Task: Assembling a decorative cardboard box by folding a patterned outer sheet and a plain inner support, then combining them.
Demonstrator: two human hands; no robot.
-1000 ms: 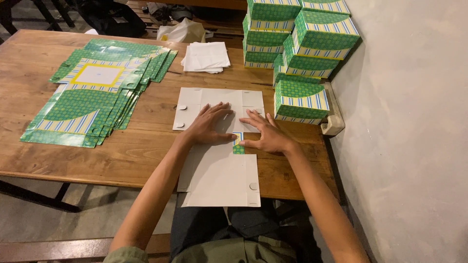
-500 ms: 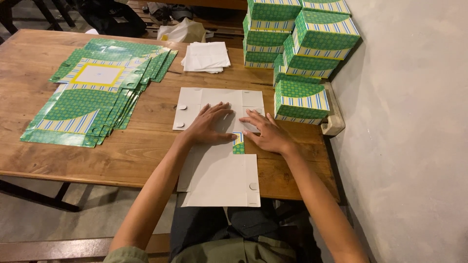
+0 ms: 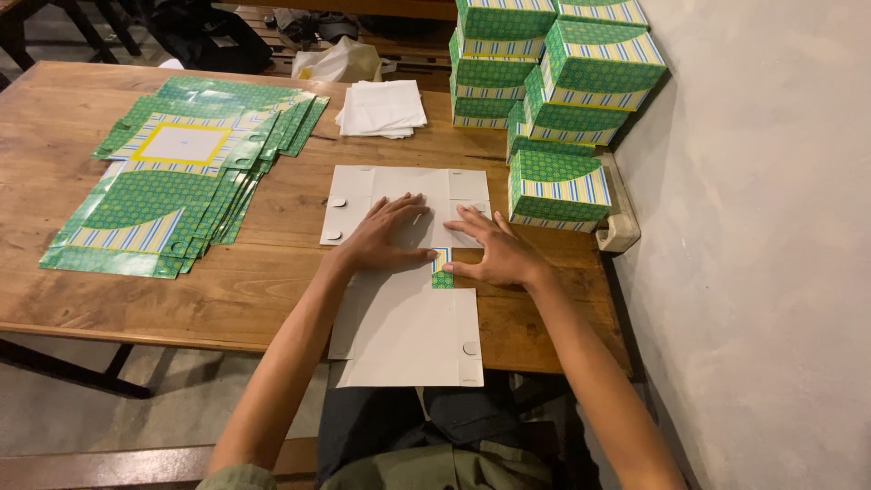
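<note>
Fingers of the left hand lie spread and flat on the unfolded white carton blank, holding nothing; fingers of the right hand are likewise splayed wide, pressing the blank's right side beside a small green patterned flap. Compared with the earlier frame, both hands keep nearly the same place, the right hand shifted only slightly. The blank lies printed side down near the tabletop's front edge, its long axis running from that edge toward the far edge, with its near end overhanging the front edge. A fanned stack of flat green blanks occupies the left part. Assembled green boxes stand piled at the far right corner, white paper sheets beside them.
</note>
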